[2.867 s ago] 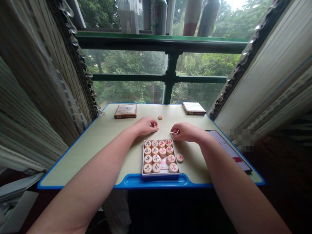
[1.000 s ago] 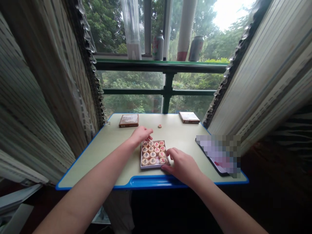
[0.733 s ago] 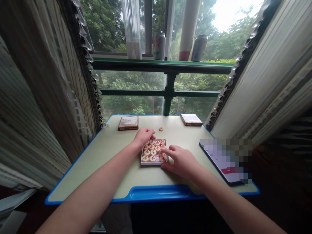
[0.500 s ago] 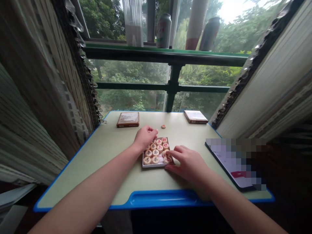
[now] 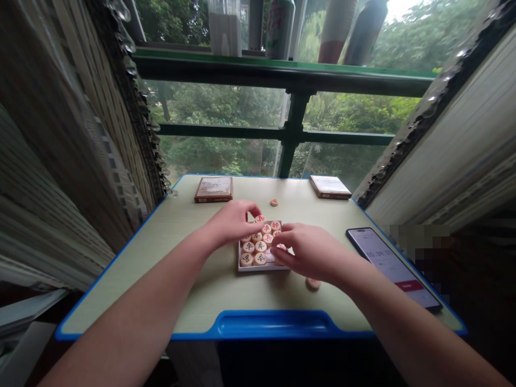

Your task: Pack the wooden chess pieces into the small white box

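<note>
A shallow white box (image 5: 264, 270) holds rows of round wooden Chinese chess pieces (image 5: 260, 246) with black and red characters. My left hand (image 5: 236, 220) is at its far left edge, thumb and forefinger closed on a red-marked Chinese chess piece (image 5: 260, 219) raised over the far row. Over the box's right side, the fingers of my right hand (image 5: 308, 250) are curled round a pale Chinese chess piece, mostly hidden by them. One loose piece (image 5: 274, 202) lies beyond the box. Another piece (image 5: 313, 283) rests on the table below my right hand.
Two flat square boxes stand at the back of the table, a brown-edged one (image 5: 214, 189) on the left and a white-topped one (image 5: 330, 187) on the right. A phone (image 5: 393, 269) with a timer lies at the right edge. A blue trough (image 5: 274, 325) lines the front.
My left hand has turned so the piece in its fingers shows. My right hand has moved up and curled over the box's right side, and a loose piece beneath it has come into view.
</note>
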A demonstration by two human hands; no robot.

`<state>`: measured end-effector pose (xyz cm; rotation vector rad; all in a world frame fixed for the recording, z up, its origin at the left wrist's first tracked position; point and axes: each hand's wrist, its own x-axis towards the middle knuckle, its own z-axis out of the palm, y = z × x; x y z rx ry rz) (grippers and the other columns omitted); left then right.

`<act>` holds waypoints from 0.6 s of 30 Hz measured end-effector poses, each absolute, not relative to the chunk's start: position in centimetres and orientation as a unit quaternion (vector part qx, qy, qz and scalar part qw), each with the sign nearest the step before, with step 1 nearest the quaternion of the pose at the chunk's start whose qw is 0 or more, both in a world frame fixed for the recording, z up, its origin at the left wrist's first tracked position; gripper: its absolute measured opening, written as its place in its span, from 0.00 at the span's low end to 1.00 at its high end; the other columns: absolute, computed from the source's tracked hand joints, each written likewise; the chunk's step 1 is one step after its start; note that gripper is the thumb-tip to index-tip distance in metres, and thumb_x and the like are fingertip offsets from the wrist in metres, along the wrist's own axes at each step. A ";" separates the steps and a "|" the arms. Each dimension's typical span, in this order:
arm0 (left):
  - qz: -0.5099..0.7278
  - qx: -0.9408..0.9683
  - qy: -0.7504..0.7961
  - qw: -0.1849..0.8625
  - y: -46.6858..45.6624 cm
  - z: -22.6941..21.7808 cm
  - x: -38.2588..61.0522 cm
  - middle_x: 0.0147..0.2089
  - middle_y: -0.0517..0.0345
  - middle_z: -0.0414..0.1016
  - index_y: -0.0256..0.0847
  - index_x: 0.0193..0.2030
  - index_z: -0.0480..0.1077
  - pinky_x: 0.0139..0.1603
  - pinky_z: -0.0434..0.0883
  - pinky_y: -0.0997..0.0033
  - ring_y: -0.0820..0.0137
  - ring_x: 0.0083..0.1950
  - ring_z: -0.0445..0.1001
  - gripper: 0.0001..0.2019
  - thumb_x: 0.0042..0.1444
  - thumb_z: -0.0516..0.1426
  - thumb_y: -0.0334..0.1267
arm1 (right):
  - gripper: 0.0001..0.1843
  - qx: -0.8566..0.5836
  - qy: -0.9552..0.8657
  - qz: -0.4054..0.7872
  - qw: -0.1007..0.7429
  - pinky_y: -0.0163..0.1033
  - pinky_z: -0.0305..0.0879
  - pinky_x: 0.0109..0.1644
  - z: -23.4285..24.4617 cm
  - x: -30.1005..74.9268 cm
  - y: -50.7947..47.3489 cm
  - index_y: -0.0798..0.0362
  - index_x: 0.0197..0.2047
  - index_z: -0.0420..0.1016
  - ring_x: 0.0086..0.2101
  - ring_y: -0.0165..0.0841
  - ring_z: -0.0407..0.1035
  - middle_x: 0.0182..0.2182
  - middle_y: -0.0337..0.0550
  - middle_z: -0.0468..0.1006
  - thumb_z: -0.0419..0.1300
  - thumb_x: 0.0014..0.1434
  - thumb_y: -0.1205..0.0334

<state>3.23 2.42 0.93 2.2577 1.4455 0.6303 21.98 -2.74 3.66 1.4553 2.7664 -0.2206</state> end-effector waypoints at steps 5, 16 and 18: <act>0.248 0.796 0.524 0.174 3.0 0.5 3.2 0.32 0.56 0.74 0.38 0.34 0.74 0.34 0.64 0.73 0.71 0.30 0.68 0.15 0.46 0.58 0.47 | 0.15 0.441 0.895 -0.040 0.047 0.36 0.54 0.30 2.6 21.0 -2.1 0.50 0.30 0.78 0.33 0.34 0.68 0.31 0.43 0.77 0.50 0.58 0.61; 0.264 0.813 0.491 0.169 2.2 1.0 3.4 0.31 0.57 0.72 0.38 0.35 0.74 0.36 0.65 0.73 0.71 0.31 0.68 0.13 0.47 0.57 0.45 | 0.17 0.420 0.906 -0.020 0.039 0.36 0.52 0.31 1.9 21.1 -1.5 0.52 0.27 0.75 0.32 0.32 0.67 0.31 0.43 0.76 0.48 0.59 0.60; 0.256 0.816 0.486 0.179 2.0 1.2 3.3 0.31 0.57 0.73 0.38 0.36 0.74 0.35 0.65 0.73 0.71 0.31 0.68 0.13 0.46 0.58 0.43 | 0.15 0.419 0.907 -0.039 0.022 0.36 0.53 0.32 1.8 21.4 -1.5 0.51 0.28 0.76 0.32 0.32 0.67 0.31 0.41 0.76 0.49 0.58 0.60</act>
